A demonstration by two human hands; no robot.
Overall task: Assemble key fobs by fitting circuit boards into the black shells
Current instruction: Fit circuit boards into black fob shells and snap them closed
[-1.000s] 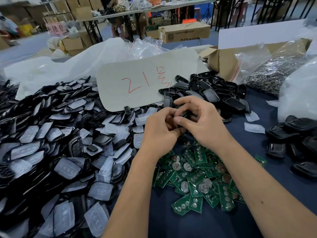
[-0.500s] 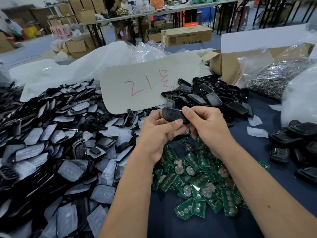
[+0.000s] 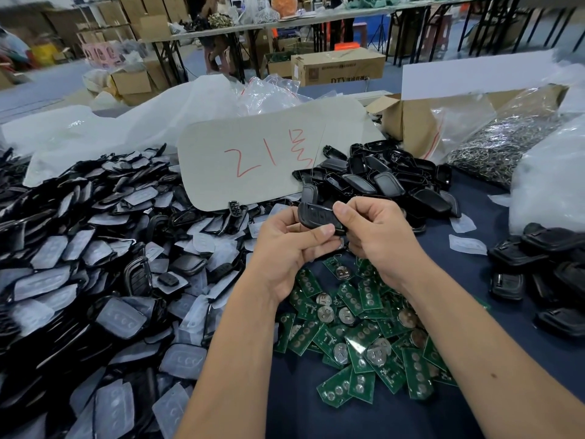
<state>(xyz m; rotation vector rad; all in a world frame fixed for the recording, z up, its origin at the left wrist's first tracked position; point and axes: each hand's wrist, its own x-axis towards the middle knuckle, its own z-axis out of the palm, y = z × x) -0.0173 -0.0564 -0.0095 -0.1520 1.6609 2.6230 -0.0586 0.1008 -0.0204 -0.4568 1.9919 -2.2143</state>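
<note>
Between 2 hands [image 3: 286, 245] [image 3: 376, 236], black shell [image 3: 316, 215]

A pale card [image 3: 253, 163] marked in red leans beside a cardboard box [image 3: 411, 122].

A black key fob shell [image 3: 318, 217] lies level above scattered green circuit boards [image 3: 357, 340].

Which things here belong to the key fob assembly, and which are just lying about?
Job: black shell held by left hand and right hand; green circuit boards; shell pile.
Lying about: cardboard sign; plastic bags; cardboard box.
</note>
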